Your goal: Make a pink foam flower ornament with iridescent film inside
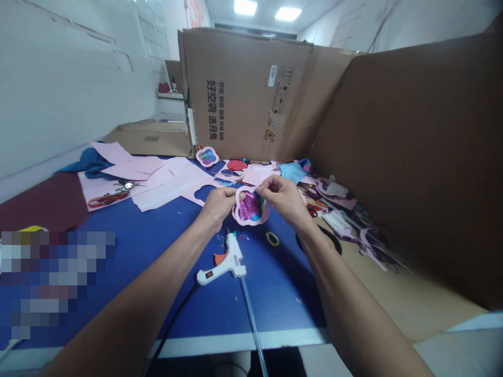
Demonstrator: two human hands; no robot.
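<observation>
Between my two hands is a flower-shaped pink paper frame [251, 220] with shiny purple and blue material [250, 206] in its middle. My left hand [218, 206] pinches its left edge between thumb and fingers. At its upper right edge, my right hand [283, 196] grips with thumb and fingertips. Just below, a white glue gun [231, 264] with an orange trigger lies on the blue table, a long clear glue stick [252, 319] sticking out of its back. A small yellow-green loop [272, 239] rests near my right wrist.
Large cardboard sheets [243, 94] wall off the back and right. Pink paper sheets [157, 183] and keys [128, 186] lie at the left. Another flower-shaped piece [207, 156] leans at the back. Paper scraps [340, 222] clutter the right. A black cord [176, 314] trails from the glue gun.
</observation>
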